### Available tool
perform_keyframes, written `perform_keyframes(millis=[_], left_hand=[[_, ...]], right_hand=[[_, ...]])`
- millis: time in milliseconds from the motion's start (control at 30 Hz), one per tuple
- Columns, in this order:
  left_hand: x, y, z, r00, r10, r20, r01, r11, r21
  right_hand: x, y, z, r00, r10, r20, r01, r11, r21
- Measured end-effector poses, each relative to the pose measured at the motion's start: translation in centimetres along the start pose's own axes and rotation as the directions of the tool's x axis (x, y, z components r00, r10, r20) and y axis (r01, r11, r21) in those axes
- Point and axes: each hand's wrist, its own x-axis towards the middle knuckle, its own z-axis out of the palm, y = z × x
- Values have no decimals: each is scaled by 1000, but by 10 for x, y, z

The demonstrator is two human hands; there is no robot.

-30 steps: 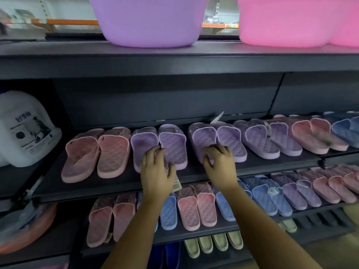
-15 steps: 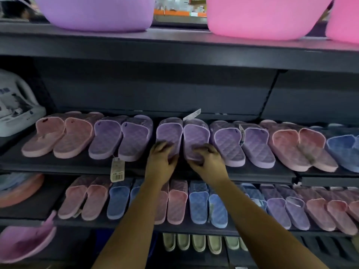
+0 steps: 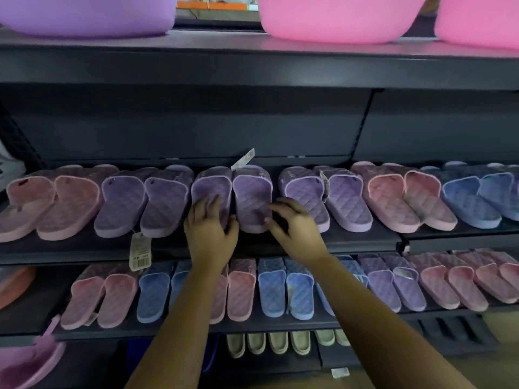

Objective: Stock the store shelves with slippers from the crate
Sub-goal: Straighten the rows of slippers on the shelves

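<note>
Spanning the whole view, dark metal shelving unit [image 3: 252,68] is carrying rows of quilted rubber slippers. Big purple plastic tub [image 3: 84,15] is sitting at 11 o'clock, pink plastic tub [image 3: 337,18] at 1 o'clock. Centre purple quilted slipper pair [image 3: 233,192] is lying on the middle shelf. Left hand [image 3: 210,231] is gripping its left slipper's heel; right hand [image 3: 297,226] is hovering fingers-spread beside the right slipper's heel. Beige price tag [image 3: 140,252] is hanging at 8 o'clock.

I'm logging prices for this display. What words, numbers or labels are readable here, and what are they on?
No text here can be read.
Hanging tag below the purple slippers: printed lines, too blurred.
White tag behind the middle purple pair: too blurred.
Small label on the bottom shelf edge: too small.
</note>
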Motion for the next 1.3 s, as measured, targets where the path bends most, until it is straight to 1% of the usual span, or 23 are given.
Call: perform_keyframes(millis=[100, 167, 267, 333, 400, 467, 600, 733, 833, 900, 967, 1000, 1067, 1100, 1167, 1233, 1300], left_hand=[[-3, 37, 12, 996, 94, 2, -93, 987, -134], [-7, 65, 27, 984, 176, 36, -166, 969, -184], [-15, 102, 52, 958, 261, 122, -227, 945, -237], [-23, 120, 68, 950, 271, 153, -233, 946, -227], [-29, 135, 80, 952, 253, 173, -221, 958, -185], [-34, 144, 91, 961, 214, 173, -192, 972, -136], [-38, 151, 98, 975, 151, 164, -132, 984, -119], [-37, 143, 97, 980, 129, 152, -113, 987, -112], [-35, 129, 94, 985, 110, 130, -96, 989, -115], [-32, 129, 93, 987, 104, 126, -94, 992, -81], [-31, 139, 91, 991, 90, 98, -87, 996, -33], [-31, 146, 91, 992, 98, 75, -97, 995, -23], [-29, 163, 92, 991, 129, 38, -127, 990, -54], [-29, 173, 95, 989, 144, 27, -141, 986, -88], [-31, 198, 103, 985, 173, 23, -168, 975, -147], [-35, 226, 114, 974, 221, 51, -208, 960, -186], [-41, 252, 128, 958, 266, 105, -237, 944, -230]], right_hand=[[-12, 20, -31, 970, -30, -242, 20, 999, -43], [-20, 44, -48, 958, 1, -285, -35, 993, -114], [-32, 82, -71, 967, 126, -220, -178, 955, -237], [-40, 99, -84, 968, 184, -168, -224, 940, -257], [-44, 112, -95, 979, 169, -110, -192, 948, -254], [-43, 123, -102, 987, 156, -43, -162, 964, -213], [-33, 133, -104, 988, 146, 45, -135, 973, -186], [-27, 130, -99, 988, 150, 46, -138, 970, -199], [-22, 123, -96, 991, 117, 69, -101, 975, -198], [-18, 120, -99, 988, 118, 96, -98, 976, -197], [-19, 122, -107, 991, 95, 94, -81, 986, -143], [-21, 125, -113, 994, 77, 72, -69, 992, -108], [-25, 132, -127, 998, 43, -43, -45, 997, -60], [-28, 137, -135, 992, 29, -125, -37, 997, -62], [-34, 154, -153, 967, 20, -253, -55, 989, -134], [-40, 177, -172, 953, 50, -298, -119, 968, -221], [-47, 204, -187, 950, 116, -290, -198, 941, -273]])
